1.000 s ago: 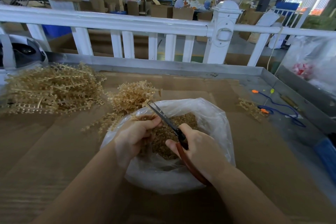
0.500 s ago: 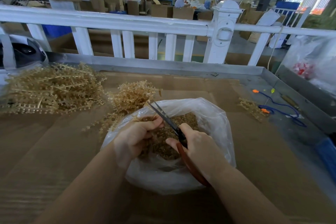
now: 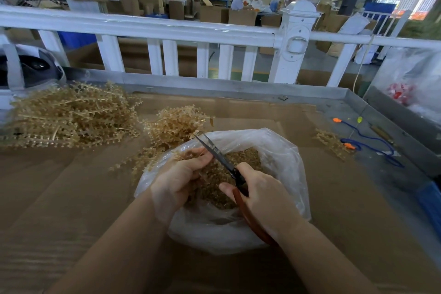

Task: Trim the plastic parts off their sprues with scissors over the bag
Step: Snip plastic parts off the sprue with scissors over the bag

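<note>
Trimming is in full swing, by the look of things: the clear plastic bag (image 3: 281, 150) sitting on the cardboard-covered table (image 3: 71, 198) already holds a deep layer of small tan cut parts (image 3: 248, 157), while two heaps of untrimmed sprues, a large pile (image 3: 69, 114) at the far left and a smaller pile (image 3: 176, 124) just behind the bag, suggest much is left to do. The left hand (image 3: 179, 179) is curled around a tan sprue (image 3: 183, 154) over the bag's mouth, fingers pinching it. The right hand (image 3: 262, 198) is closed round the reddish-brown handles of the scissors (image 3: 214, 150), whose blades stand slightly parted beside the left fingertips. A few stray sprues (image 3: 329, 138) and a blue cord (image 3: 372, 143) lie at the right edge. Beyond a white railing (image 3: 167, 28) spreads a workshop with stacked cardboard boxes (image 3: 214, 13).
</note>
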`<control>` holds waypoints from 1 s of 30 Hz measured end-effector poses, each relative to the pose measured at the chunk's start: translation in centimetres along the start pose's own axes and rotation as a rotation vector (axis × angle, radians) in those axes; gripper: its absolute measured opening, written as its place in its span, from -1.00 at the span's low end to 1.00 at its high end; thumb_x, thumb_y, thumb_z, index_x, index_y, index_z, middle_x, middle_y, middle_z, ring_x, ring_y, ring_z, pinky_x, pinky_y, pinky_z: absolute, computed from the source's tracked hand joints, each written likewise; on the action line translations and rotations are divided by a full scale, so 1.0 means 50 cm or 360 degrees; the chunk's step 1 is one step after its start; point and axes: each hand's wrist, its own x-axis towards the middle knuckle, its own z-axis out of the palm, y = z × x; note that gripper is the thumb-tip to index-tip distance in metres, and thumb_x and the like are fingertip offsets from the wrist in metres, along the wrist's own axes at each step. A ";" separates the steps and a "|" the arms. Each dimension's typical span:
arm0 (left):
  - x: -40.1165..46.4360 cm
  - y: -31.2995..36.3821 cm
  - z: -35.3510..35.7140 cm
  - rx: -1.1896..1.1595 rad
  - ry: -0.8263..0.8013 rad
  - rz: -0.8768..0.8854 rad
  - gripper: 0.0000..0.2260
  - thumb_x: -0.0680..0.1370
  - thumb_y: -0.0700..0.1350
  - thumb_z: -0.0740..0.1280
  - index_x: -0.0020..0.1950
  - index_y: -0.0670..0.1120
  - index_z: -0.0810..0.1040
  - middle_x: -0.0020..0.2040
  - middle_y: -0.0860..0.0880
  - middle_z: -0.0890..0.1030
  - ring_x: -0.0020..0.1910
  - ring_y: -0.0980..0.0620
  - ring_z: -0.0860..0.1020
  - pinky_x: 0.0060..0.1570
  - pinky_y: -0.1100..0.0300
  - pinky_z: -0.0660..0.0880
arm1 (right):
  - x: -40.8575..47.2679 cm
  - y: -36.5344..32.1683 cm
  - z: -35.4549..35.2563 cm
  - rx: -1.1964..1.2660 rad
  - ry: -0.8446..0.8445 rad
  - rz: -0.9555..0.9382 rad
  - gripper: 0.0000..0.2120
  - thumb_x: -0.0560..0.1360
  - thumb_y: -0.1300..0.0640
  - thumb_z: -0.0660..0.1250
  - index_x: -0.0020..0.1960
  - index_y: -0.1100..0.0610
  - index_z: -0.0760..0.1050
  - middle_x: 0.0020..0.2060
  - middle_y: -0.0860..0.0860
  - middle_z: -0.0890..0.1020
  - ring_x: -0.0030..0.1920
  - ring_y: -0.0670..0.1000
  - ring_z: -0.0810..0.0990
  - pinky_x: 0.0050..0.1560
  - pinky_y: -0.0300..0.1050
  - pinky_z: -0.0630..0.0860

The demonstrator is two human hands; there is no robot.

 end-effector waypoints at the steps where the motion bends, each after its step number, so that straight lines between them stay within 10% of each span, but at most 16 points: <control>1: 0.001 -0.001 0.000 0.0034 0.0004 0.0008 -0.81 0.38 -0.21 0.43 -0.02 -0.10 0.60 -0.32 0.03 0.66 -0.39 0.11 0.58 -0.36 0.31 0.47 | 0.000 0.000 0.000 0.0011 0.0002 0.0001 -0.70 0.51 -0.27 0.13 -0.10 -0.03 0.29 -0.27 -0.10 0.50 -0.25 -0.12 0.47 -0.22 -0.27 0.37; 4: -0.004 0.001 0.006 0.0109 -0.0025 -0.0001 -0.54 0.22 -0.13 0.44 0.12 -0.14 0.60 -0.15 -0.04 0.64 -0.11 -0.02 0.51 0.02 0.10 0.37 | 0.006 0.000 0.000 0.0057 -0.0012 0.0024 -0.70 0.51 -0.26 0.14 -0.10 -0.03 0.29 -0.27 -0.09 0.47 -0.23 -0.11 0.45 -0.20 -0.25 0.35; 12: -0.004 0.004 0.004 0.0145 -0.0123 -0.0029 -0.83 0.43 -0.18 0.38 0.01 -0.12 0.61 -0.22 0.00 0.67 -0.30 0.09 0.56 -0.21 0.23 0.42 | 0.014 -0.002 0.000 0.0061 -0.0040 0.0018 -0.71 0.52 -0.26 0.13 -0.10 -0.04 0.28 -0.28 -0.10 0.49 -0.27 -0.12 0.49 -0.21 -0.27 0.44; 19: -0.001 0.003 0.001 0.0065 -0.0138 -0.0070 -0.75 0.47 -0.23 0.36 0.14 -0.17 0.59 -0.02 -0.15 0.63 -0.03 -0.10 0.56 0.08 0.03 0.46 | 0.015 -0.002 -0.004 0.0017 -0.0025 0.0002 -0.71 0.52 -0.26 0.14 -0.11 -0.03 0.29 -0.36 -0.13 0.47 -0.32 -0.14 0.50 -0.24 -0.27 0.46; 30: -0.004 0.002 0.003 -0.0156 -0.0048 0.0018 -0.96 0.53 -0.20 0.32 -0.13 -0.09 0.53 -0.47 0.05 0.55 -0.62 0.18 0.42 -0.56 0.39 0.39 | 0.008 -0.001 -0.002 -0.0021 -0.0004 0.0000 -0.66 0.50 -0.29 0.10 -0.07 -0.01 0.35 -0.30 -0.10 0.54 -0.30 -0.14 0.54 -0.23 -0.30 0.50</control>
